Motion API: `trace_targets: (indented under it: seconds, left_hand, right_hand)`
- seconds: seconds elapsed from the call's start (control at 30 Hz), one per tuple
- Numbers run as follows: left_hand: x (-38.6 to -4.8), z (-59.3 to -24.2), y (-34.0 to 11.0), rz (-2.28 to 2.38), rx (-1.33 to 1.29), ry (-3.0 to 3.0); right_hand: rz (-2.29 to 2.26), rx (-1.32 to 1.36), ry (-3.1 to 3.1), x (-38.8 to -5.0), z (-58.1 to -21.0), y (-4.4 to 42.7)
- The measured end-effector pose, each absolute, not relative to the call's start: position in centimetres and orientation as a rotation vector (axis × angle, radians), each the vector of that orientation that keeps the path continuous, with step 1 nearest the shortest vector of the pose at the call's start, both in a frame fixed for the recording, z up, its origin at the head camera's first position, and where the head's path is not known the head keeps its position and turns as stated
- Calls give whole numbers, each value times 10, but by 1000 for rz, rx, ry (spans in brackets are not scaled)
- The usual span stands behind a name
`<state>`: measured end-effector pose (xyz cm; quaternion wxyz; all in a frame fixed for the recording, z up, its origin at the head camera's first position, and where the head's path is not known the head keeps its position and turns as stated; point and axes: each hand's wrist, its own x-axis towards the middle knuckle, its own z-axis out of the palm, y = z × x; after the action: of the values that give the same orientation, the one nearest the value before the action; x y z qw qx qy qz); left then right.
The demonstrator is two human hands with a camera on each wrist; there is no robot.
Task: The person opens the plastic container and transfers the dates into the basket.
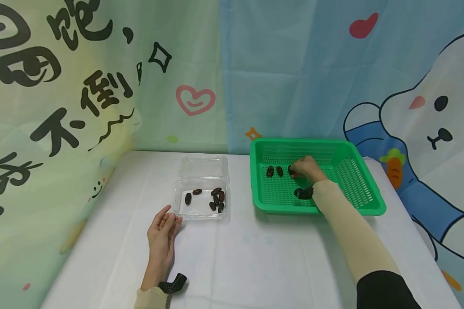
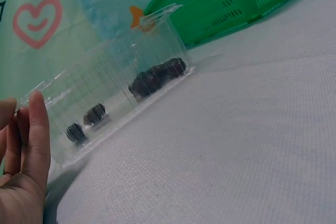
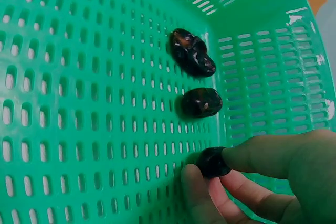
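Fingers of my right hand (image 1: 309, 168) pinch a dark, glossy date (image 3: 212, 162) inside the green plastic basket (image 1: 282, 209). Two more dates, one double-lobed in the right wrist view (image 3: 192, 52) and one rounder (image 3: 202, 102), lie in a row beside it on the basket floor. My left hand (image 1: 163, 236) touches the front left corner of a clear plastic box (image 1: 197, 216) with its fingers fairly straight. Several dates sit in that box: a cluster (image 1: 216, 200) at its right side and two apart, one lying crosswise (image 1: 197, 192) and one upright at left (image 1: 188, 198).
The box's clear lid (image 1: 202, 167) is folded back behind it. A white cloth (image 1: 247, 266) covers the table. A printed curtain (image 1: 270, 77) hangs right behind the basket and box. Black bands are on both wrists.
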<state>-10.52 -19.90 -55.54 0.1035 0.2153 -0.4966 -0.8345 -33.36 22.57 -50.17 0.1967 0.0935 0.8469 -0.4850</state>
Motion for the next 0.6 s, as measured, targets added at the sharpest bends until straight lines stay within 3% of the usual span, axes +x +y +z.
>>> trace_targets:
  seconds: [0.6]
  left_hand:
    - [-105, -557, -200, -2486, 628, -1425]
  right_hand:
    - [-1207, 185, 2501, -330, -501, 220]
